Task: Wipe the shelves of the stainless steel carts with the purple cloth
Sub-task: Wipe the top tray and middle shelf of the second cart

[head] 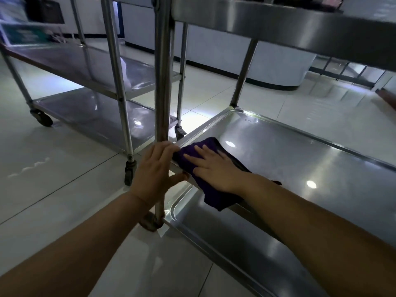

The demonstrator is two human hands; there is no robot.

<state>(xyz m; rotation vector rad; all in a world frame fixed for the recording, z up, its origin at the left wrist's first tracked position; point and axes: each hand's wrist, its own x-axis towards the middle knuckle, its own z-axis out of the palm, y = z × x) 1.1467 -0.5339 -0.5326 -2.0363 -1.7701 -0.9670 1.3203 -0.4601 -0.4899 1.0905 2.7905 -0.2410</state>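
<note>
The purple cloth (pixel 198 154) lies on the near left corner of the middle shelf (pixel 300 151) of the closer stainless steel cart, with a fold hanging over the shelf's front edge. My right hand (pixel 211 166) presses flat on the cloth with straight fingers. My left hand (pixel 157 168) wraps around the cart's front left post (pixel 162 82) just below shelf height, its fingers round the far side and its thumb in front. Below lies the cart's bottom shelf (pixel 225 239).
A second steel cart (pixel 90 67) with two visible shelves stands to the left on casters (pixel 44 118). The upper shelf rim (pixel 278 24) of the closer cart overhangs. White floor tiles surround the carts; a white counter base (pixel 267 67) runs behind.
</note>
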